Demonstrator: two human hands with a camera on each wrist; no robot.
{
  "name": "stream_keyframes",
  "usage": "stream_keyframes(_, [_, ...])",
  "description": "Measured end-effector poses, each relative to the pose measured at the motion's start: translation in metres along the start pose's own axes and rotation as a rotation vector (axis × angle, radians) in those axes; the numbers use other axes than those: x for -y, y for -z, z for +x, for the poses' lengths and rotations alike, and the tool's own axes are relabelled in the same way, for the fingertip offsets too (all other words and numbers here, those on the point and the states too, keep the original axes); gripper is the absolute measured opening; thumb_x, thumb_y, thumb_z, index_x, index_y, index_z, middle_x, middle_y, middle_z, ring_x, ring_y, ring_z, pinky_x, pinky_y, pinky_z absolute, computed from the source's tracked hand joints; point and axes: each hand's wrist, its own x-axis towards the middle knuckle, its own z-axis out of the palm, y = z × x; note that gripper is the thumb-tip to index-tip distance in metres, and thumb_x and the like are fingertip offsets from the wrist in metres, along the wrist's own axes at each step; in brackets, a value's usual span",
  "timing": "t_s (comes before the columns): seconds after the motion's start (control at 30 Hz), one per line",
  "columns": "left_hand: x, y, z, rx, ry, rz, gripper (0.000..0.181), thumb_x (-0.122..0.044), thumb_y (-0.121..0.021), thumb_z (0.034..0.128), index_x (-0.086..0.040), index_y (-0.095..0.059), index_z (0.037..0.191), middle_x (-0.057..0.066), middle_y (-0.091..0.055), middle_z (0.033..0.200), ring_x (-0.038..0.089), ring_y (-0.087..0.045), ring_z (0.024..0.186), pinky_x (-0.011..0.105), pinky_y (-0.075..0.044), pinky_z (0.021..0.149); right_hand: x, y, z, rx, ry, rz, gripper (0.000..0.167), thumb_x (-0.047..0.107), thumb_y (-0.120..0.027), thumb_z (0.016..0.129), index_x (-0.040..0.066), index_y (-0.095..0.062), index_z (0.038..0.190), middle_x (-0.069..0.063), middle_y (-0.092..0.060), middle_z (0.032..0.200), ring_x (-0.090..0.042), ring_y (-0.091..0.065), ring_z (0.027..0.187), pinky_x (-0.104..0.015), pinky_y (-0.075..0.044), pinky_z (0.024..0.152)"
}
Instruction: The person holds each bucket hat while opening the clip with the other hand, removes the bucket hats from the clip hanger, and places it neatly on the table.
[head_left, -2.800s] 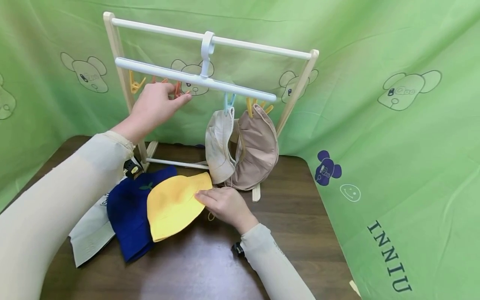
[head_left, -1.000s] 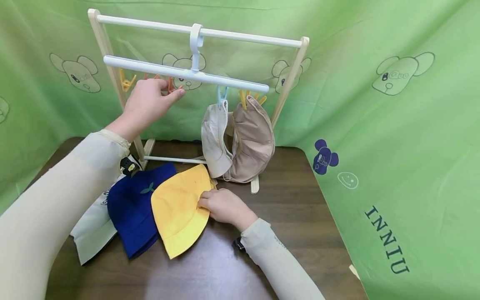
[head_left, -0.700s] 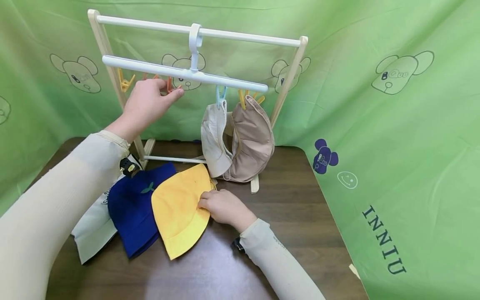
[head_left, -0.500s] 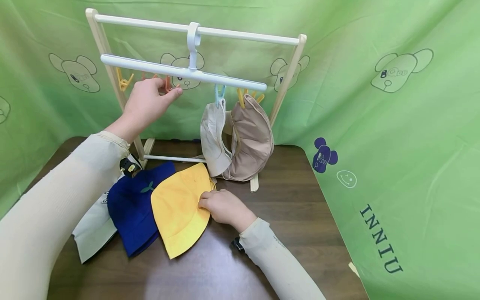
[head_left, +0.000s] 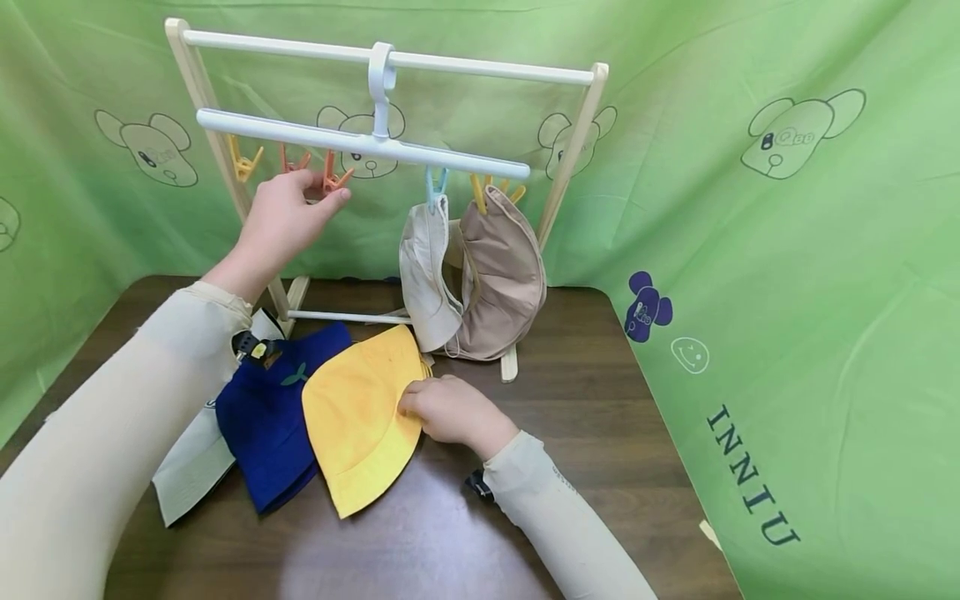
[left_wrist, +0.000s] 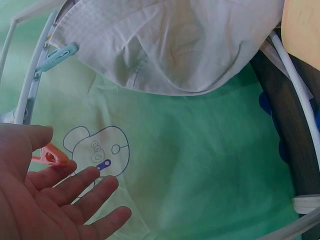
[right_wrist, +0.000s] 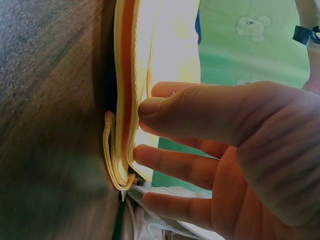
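My left hand (head_left: pixel 285 212) is at the orange clothespins under the white hanger bar (head_left: pixel 360 143). In the left wrist view its fingers are extended, and an orange clothespin (left_wrist: pixel 54 155) sits between thumb and index finger, ungripped. My right hand (head_left: pixel 453 414) pinches the brim edge of a yellow bucket hat (head_left: pixel 360 417) lying on the table; the right wrist view shows thumb and index finger at the brim of the hat (right_wrist: pixel 172 40). A cream hat (head_left: pixel 427 283) hangs from a blue clothespin (head_left: pixel 436 185), beside a taupe hat (head_left: pixel 506 275) on yellow clothespins.
A navy hat (head_left: pixel 270 417) and a white hat (head_left: pixel 191 467) lie overlapping left of the yellow one. A wooden rack with a white top rod (head_left: pixel 487 67) carries the hanger. Green printed cloth (head_left: pixel 787 292) surrounds the brown table (head_left: pixel 592 467).
My left hand has shifted slightly down and left, leaving the orange clothespin more exposed. Since the oldest frame, the yellow hat has turned and settled lower; my right hand stays at its brim.
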Motion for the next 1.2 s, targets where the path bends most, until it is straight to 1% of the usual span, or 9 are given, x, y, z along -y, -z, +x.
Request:
stream_keyframes(0.17, [0.000, -0.001, -0.005, 0.009, 0.010, 0.009, 0.058, -0.056, -0.052, 0.1019, -0.009, -0.064, 0.134, 0.013, -0.066, 0.135, 0.032, -0.058, 0.129, 0.052, -0.048, 0.101, -0.001, 0.005, 0.000, -0.012, 0.016, 0.004, 0.023, 0.012, -0.070, 0.093, 0.025, -0.076, 0.111, 0.009, -0.072, 0.114, -0.012, -0.069, 0.107, -0.035, -0.055, 0.085])
stream_keyframes(0.27, [0.002, -0.001, -0.007, 0.018, 0.022, -0.007, 0.060, -0.057, -0.053, 0.1017, -0.009, -0.062, 0.137, 0.014, -0.065, 0.137, 0.033, -0.057, 0.131, 0.053, -0.047, 0.102, -0.003, 0.010, -0.001, -0.018, 0.013, 0.024, 0.025, 0.013, -0.072, 0.092, 0.024, -0.076, 0.114, 0.008, -0.073, 0.116, -0.012, -0.068, 0.109, -0.035, -0.055, 0.088])
stream_keyframes(0.43, [0.008, -0.006, -0.012, 0.047, 0.073, -0.074, 0.066, -0.060, -0.053, 0.1005, -0.011, -0.056, 0.145, 0.013, -0.061, 0.141, 0.031, -0.054, 0.133, 0.053, -0.045, 0.106, -0.009, 0.016, -0.004, -0.054, 0.010, 0.057, 0.026, 0.011, -0.074, 0.090, 0.020, -0.075, 0.114, 0.006, -0.072, 0.115, -0.014, -0.068, 0.110, -0.034, -0.055, 0.091])
stream_keyframes(0.57, [0.011, -0.011, -0.018, 0.081, 0.123, -0.129, 0.068, -0.061, -0.052, 0.1000, -0.012, -0.054, 0.147, 0.011, -0.058, 0.144, 0.029, -0.053, 0.133, 0.051, -0.045, 0.107, -0.015, 0.019, -0.006, -0.095, 0.010, 0.076, 0.027, 0.009, -0.075, 0.089, 0.018, -0.075, 0.114, 0.005, -0.073, 0.113, -0.013, -0.069, 0.108, -0.032, -0.055, 0.093])
stream_keyframes(0.7, [0.015, -0.019, -0.022, 0.115, 0.134, -0.158, 0.066, -0.061, -0.052, 0.1006, -0.011, -0.056, 0.145, 0.011, -0.058, 0.144, 0.029, -0.053, 0.132, 0.051, -0.046, 0.106, -0.021, 0.024, -0.008, -0.108, -0.018, 0.073, 0.028, 0.009, -0.072, 0.089, 0.019, -0.075, 0.115, 0.006, -0.073, 0.113, -0.011, -0.069, 0.105, -0.031, -0.055, 0.092])
stream_keyframes(0.87, [0.019, -0.034, -0.027, 0.147, 0.057, -0.139, 0.058, -0.055, -0.053, 0.1025, -0.012, -0.059, 0.141, 0.011, -0.061, 0.140, 0.030, -0.055, 0.129, 0.052, -0.047, 0.104, -0.027, 0.030, -0.014, -0.148, -0.060, 0.063, 0.024, 0.014, -0.072, 0.092, 0.019, -0.076, 0.115, 0.005, -0.074, 0.111, -0.013, -0.071, 0.100, -0.034, -0.057, 0.086])
stream_keyframes(0.97, [0.020, -0.043, -0.028, 0.166, 0.002, -0.150, 0.054, -0.051, -0.055, 0.1031, -0.011, -0.060, 0.139, 0.011, -0.062, 0.138, 0.030, -0.056, 0.129, 0.052, -0.047, 0.104, -0.030, 0.034, -0.018, -0.178, -0.096, 0.072, 0.023, 0.020, -0.072, 0.094, 0.020, -0.076, 0.116, 0.005, -0.074, 0.110, -0.015, -0.072, 0.096, -0.036, -0.058, 0.081])
stream_keyframes(1.07, [0.019, -0.050, -0.028, 0.179, -0.040, -0.179, 0.053, -0.051, -0.057, 0.1028, -0.012, -0.061, 0.138, 0.009, -0.063, 0.137, 0.028, -0.056, 0.130, 0.051, -0.046, 0.106, -0.033, 0.038, -0.022, -0.201, -0.143, 0.084, 0.024, 0.026, -0.073, 0.095, 0.022, -0.075, 0.118, 0.006, -0.074, 0.112, -0.015, -0.073, 0.095, -0.036, -0.059, 0.080])
stream_keyframes(1.2, [0.013, -0.056, -0.029, 0.190, -0.092, -0.208, 0.052, -0.051, -0.058, 0.1021, -0.014, -0.062, 0.138, 0.007, -0.064, 0.137, 0.026, -0.057, 0.130, 0.050, -0.047, 0.106, -0.037, 0.043, -0.027, -0.253, -0.200, 0.074, 0.021, 0.031, -0.074, 0.095, 0.023, -0.076, 0.114, 0.009, -0.074, 0.109, -0.012, -0.073, 0.094, -0.036, -0.058, 0.080])
